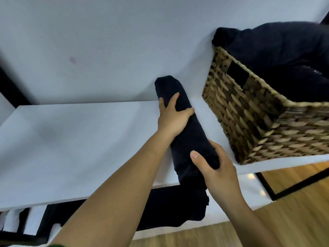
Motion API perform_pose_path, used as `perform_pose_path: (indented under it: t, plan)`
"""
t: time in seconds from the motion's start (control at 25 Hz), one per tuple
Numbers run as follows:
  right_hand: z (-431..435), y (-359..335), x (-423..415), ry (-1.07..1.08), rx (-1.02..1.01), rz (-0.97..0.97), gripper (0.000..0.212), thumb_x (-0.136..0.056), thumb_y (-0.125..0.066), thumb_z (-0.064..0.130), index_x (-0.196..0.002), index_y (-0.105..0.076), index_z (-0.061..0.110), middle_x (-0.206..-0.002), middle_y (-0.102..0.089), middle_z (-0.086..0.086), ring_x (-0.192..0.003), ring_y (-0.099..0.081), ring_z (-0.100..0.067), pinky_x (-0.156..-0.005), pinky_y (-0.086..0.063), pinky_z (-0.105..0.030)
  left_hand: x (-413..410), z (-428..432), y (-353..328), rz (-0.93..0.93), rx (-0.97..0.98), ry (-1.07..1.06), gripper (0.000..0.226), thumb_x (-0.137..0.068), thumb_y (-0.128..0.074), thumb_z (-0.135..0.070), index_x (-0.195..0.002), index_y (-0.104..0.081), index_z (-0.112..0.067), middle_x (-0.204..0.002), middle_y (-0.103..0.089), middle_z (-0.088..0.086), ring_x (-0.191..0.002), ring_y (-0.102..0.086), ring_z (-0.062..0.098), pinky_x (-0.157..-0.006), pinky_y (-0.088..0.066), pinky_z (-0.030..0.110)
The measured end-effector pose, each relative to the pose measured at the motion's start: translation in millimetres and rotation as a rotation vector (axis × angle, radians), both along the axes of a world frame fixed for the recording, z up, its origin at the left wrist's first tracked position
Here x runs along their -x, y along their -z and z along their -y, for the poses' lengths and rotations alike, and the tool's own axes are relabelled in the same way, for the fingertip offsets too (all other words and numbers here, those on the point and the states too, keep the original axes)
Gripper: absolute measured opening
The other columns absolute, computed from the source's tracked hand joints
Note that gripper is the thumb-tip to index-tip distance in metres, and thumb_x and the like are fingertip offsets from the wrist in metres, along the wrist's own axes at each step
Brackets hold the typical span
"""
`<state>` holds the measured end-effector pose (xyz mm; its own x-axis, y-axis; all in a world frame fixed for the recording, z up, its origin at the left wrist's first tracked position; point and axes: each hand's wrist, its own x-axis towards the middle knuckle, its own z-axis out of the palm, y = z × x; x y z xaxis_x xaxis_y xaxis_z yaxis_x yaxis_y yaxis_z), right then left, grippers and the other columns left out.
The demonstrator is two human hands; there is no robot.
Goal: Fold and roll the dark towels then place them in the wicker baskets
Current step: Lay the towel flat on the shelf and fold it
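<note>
A dark towel rolled into a long tube (185, 132) lies on the white table (71, 148), pointing away from me. My left hand (171, 116) grips the roll near its far end. My right hand (215, 168) grips its near end, thumb on top. The near end hangs slightly over the table's front edge. A wicker basket (252, 118) stands just right of the roll, tilted in the view, with dark towels (277, 56) piled inside it.
A white wall (106, 41) runs behind the table. Below the table's front edge hangs more dark cloth (170, 209). Wooden floor (293, 211) shows at the lower right, with a black frame bar (293, 184) across it.
</note>
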<state>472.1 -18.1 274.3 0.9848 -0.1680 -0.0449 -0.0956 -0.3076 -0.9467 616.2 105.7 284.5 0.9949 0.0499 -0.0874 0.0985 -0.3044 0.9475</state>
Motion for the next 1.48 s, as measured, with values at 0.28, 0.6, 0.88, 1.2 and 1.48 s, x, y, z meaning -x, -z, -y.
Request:
perform_pose_path:
  t: [0.28,0.6,0.88,1.2,1.48]
  plan:
    - [14,13,-2,0.082,0.922,0.335,0.075,-0.075,-0.075,0.047,-0.142,-0.045,0.03,-0.149,-0.038,-0.009,-0.134,-0.038,-0.035,-0.107,-0.042,-0.049,-30,65,-3,-0.005,-0.142,0.065,0.076,-0.088,-0.063,-0.046,-0.153,-0.026,-0.046,-0.167,0.006,-0.007,-0.147,-0.025,0.035,-0.119,-0.029,0.046]
    - [51,38,-8,0.172,0.737,0.356,0.084,-0.069,-0.083,0.035,-0.141,-0.042,0.03,-0.144,-0.043,-0.008,-0.121,-0.053,-0.032,-0.082,-0.059,-0.043,-83,94,-27,0.006,-0.532,0.219,0.061,-0.094,-0.048,-0.046,-0.153,-0.033,-0.042,-0.167,0.016,0.008,-0.151,0.014,0.041,-0.123,-0.001,0.057]
    - [24,14,-10,0.165,0.828,0.57,0.043,-0.08,-0.069,0.026,-0.121,-0.07,0.013,-0.139,-0.057,-0.014,-0.136,-0.046,-0.032,-0.108,-0.041,-0.051,-97,108,-17,-0.028,-0.608,0.182,0.06,-0.094,-0.044,-0.052,-0.153,-0.031,-0.045,-0.166,0.02,0.002,-0.149,0.01,0.048,-0.121,-0.013,0.06]
    - [39,54,-44,0.225,1.096,0.863,0.022,-0.083,-0.064,0.006,-0.09,-0.079,0.021,-0.12,-0.072,-0.004,-0.115,-0.065,-0.034,-0.093,-0.046,-0.048,-121,91,-33,-0.138,-0.443,0.234,0.068,-0.092,-0.055,-0.043,-0.154,-0.026,-0.043,-0.165,0.022,0.005,-0.152,-0.016,0.035,-0.123,-0.021,0.042]
    - [36,59,-48,0.234,1.028,0.817,0.026,-0.077,-0.066,0.005,-0.09,-0.079,0.023,-0.123,-0.069,-0.003,-0.121,-0.06,-0.035,-0.093,-0.045,-0.052,-138,91,-34,-0.154,-0.474,0.182,0.049,-0.088,-0.049,-0.039,-0.137,-0.048,-0.033,-0.158,-0.005,0.01,-0.13,-0.042,0.038,-0.11,-0.037,0.038]
